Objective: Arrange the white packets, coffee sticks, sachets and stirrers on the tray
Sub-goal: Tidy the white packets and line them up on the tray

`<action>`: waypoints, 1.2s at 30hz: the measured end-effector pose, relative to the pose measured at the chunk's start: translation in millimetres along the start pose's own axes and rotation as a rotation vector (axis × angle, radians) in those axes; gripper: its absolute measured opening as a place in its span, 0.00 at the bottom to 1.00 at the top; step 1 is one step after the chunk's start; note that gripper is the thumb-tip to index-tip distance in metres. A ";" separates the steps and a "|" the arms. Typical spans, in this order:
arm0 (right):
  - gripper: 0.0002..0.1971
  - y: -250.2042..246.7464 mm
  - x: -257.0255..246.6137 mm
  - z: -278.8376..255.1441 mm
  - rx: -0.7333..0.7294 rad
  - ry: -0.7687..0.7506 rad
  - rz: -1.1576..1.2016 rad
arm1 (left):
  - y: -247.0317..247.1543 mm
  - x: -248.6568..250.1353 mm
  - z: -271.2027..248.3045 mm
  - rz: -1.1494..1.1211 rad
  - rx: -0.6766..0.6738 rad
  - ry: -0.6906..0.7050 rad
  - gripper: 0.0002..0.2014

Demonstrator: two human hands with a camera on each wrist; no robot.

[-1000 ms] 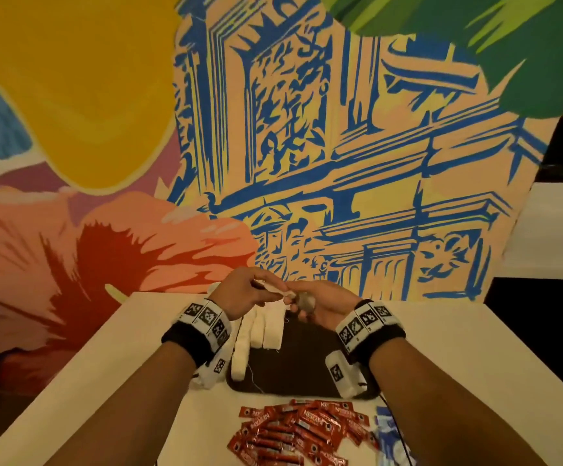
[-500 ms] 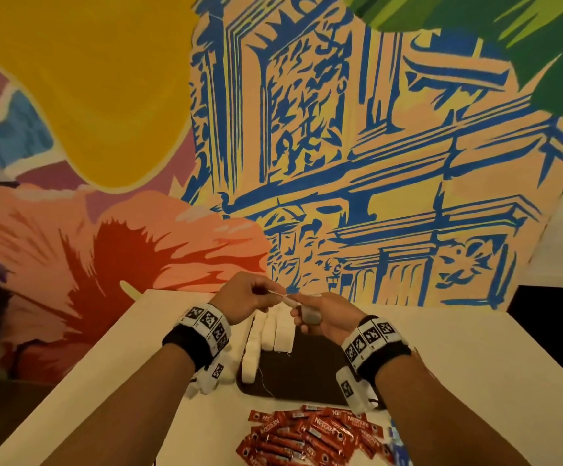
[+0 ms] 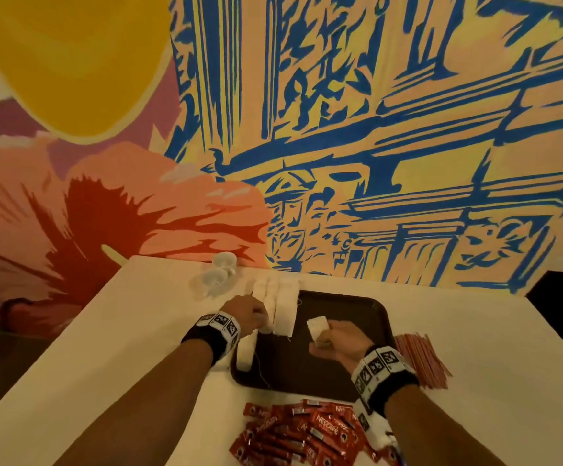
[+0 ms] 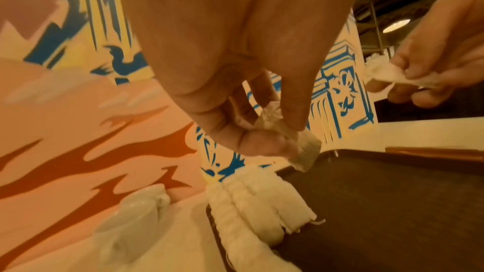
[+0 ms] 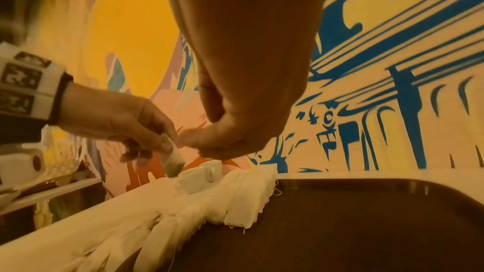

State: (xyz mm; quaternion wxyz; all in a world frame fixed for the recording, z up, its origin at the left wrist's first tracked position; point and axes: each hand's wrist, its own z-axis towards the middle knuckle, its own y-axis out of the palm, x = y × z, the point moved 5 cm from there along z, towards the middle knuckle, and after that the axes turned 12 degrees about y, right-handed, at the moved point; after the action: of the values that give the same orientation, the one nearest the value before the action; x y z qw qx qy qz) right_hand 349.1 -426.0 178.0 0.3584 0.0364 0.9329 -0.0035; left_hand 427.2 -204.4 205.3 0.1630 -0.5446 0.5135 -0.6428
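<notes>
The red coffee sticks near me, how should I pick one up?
Choose a red foil coffee stick lying on top of the heap. Come from above and pinch across its narrow width near the middle. It lies flat on the white table and overlaps others, so sliding fingers under it would likely disturb them.

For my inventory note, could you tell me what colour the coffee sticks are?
Red, with white lettering, on the coffee sticks; head view shows it best.

The hands have split apart over the tray (image 3: 367, 317)! A second ago they met at its far edge, working one small packet between them. Now the left hand (image 3: 249, 314) has dropped to the tray's left rim, pinching a small sachet (image 4: 301, 146), and the right hand (image 3: 337, 341) has pulled back over the tray's middle, holding a white packet (image 3: 317, 326).
</notes>
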 end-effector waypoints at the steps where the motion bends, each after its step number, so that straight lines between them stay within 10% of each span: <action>1: 0.17 0.1 0.5 7.1 -0.001 0.016 0.003 | 6.3 -6.7 7.7 0.000 -0.030 -0.015 0.07; 15: 0.21 -8.4 1.8 84.7 -0.010 0.077 0.123 | 76.1 -72.2 104.3 0.223 -0.243 -0.053 0.16; 36: 0.15 9.3 -22.2 45.9 -0.139 -0.091 0.194 | 19.3 -39.3 98.3 0.179 -0.068 -0.001 0.14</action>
State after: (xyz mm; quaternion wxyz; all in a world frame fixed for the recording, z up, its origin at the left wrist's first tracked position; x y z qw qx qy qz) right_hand 396.9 -419.7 159.0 0.4009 0.1012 0.9057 0.0940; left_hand 519.6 -229.7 156.4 0.2017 -0.5021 0.5816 -0.6074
